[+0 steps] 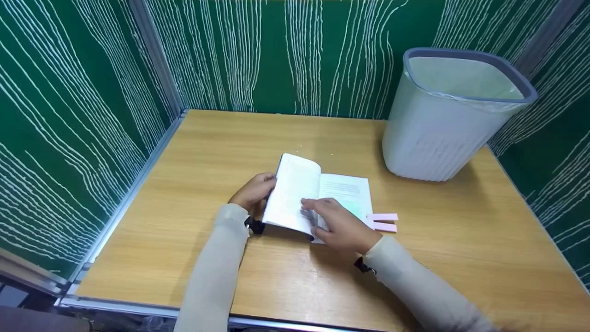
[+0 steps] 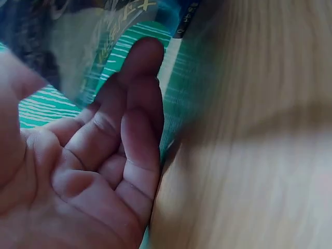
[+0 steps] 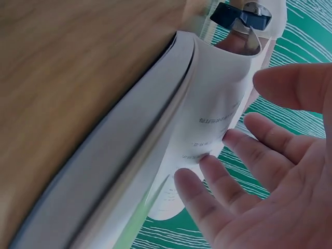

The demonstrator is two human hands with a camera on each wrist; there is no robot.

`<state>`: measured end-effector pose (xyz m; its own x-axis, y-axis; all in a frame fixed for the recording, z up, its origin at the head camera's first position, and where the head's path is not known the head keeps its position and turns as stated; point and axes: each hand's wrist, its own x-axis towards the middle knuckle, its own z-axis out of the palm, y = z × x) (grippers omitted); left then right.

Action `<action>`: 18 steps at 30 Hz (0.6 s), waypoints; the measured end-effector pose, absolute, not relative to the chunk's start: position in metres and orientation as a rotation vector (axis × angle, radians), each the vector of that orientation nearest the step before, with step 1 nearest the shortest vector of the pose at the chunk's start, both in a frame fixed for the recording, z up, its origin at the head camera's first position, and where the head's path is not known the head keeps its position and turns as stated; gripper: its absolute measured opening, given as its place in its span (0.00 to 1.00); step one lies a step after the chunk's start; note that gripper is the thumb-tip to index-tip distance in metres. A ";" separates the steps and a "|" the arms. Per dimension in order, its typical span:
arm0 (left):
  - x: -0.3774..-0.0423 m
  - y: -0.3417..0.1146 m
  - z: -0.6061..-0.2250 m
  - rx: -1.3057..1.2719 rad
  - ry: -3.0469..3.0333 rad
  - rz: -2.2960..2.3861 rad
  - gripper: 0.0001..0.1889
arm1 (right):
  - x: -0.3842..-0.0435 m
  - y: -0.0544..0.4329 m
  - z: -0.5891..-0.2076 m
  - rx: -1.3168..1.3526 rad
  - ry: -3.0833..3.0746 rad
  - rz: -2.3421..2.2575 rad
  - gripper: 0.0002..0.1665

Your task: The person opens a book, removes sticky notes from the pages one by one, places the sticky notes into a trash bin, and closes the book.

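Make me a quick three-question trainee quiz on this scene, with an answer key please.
1. True or false: in the head view, the bin stands to the right of the book.
2. In that view, how many pink strips show beyond the book's right edge?
3. What holds the book's raised left side: a) a clip, b) the left hand, c) a stand?

Key: 1. True. 2. Two. 3. b.

The book's pages (image 1: pixel 295 184) look like smooth, matt paper; its cover (image 2: pixel 75 36), glossy. The tabletop (image 1: pixel 221 147) shows wood grain with a soft sheen. The bin (image 1: pixel 424 133) looks like smooth plastic, ribbed low down, its liner (image 1: pixel 465 76) thin plastic film. The sleeves (image 1: pixel 214 272) look like matt cloth, the corner post (image 1: pixel 155 53) like dull metal.
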<state>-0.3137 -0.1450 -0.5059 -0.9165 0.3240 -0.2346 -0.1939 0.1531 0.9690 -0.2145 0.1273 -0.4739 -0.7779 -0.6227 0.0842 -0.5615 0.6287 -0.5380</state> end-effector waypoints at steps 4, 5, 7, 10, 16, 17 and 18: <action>-0.310 -0.147 -0.503 0.055 1.983 1.844 0.29 | -0.213 0.124 -0.473 -0.964 2.750 -0.806 0.35; -0.309 -0.147 -0.502 0.047 1.948 1.853 0.29 | -0.213 0.124 -0.472 -0.964 2.751 -0.802 0.35; -0.307 -0.146 -0.502 0.052 1.915 1.847 0.28 | -0.213 0.123 -0.472 -0.960 2.754 -0.785 0.35; -0.305 -0.145 -0.502 0.071 1.907 1.823 0.29 | -0.214 0.124 -0.473 -0.973 2.753 -0.785 0.35; -0.305 -0.144 -0.502 0.053 1.992 1.767 0.25 | -0.219 0.139 -0.477 -0.968 2.808 -0.807 0.36; -0.305 -0.144 -0.502 0.050 1.998 1.758 0.25 | -0.219 0.143 -0.477 -0.947 2.819 -0.810 0.37; -0.305 -0.144 -0.502 0.048 2.000 1.751 0.24 | -0.220 0.146 -0.478 -0.916 2.831 -0.808 0.37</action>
<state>-0.3049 -0.1436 -0.5015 -0.8853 0.3310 -0.3267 -0.2801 0.1813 0.9427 -0.2200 0.1464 -0.4776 -0.8219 -0.5604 0.1018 -0.5297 0.6864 -0.4982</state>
